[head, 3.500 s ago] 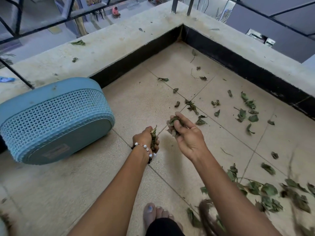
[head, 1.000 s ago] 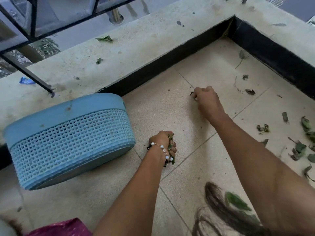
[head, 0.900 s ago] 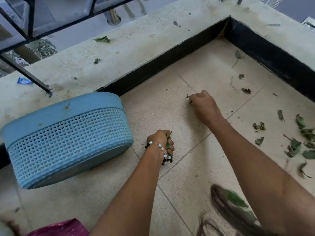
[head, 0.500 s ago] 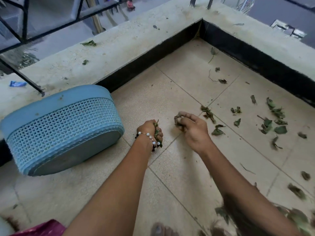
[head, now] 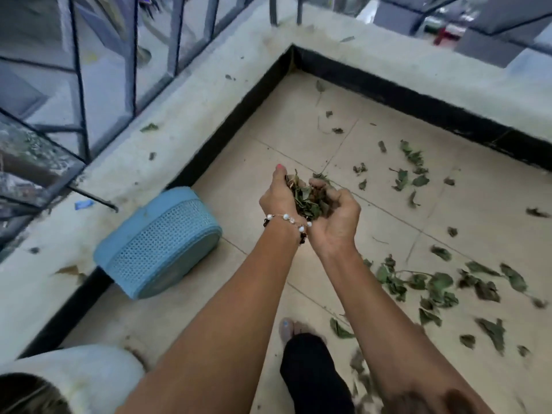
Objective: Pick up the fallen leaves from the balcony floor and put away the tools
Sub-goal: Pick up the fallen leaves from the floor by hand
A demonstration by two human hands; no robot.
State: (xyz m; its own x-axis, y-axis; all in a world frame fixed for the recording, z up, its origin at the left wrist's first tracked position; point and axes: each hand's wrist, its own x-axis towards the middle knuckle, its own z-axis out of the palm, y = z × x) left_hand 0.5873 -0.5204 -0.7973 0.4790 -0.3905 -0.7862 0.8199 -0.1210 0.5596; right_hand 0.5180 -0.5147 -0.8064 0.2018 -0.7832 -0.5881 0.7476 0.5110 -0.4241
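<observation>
My left hand (head: 279, 196), with a bead bracelet at the wrist, and my right hand (head: 339, 215) are cupped side by side well above the tiled floor (head: 298, 124). Together they hold a bunch of green leaves (head: 309, 198) between the palms, fingers curled round it. More fallen leaves (head: 430, 283) lie scattered on the tiles to the right and further back (head: 410, 168). A blue perforated basket (head: 155, 243) lies on its side on the floor at the left, against the low wall.
A low concrete wall (head: 191, 115) with a black base rims the floor at the left and back, with metal railings (head: 131, 55) on top. My bare foot (head: 291, 328) stands on the tiles below my arms. A white rounded object (head: 74, 375) is at the bottom left.
The hands were apart near the floor, each gripping leaves; now they are raised and joined, cupping one bunch. The camera is higher, so the basket looks smaller.
</observation>
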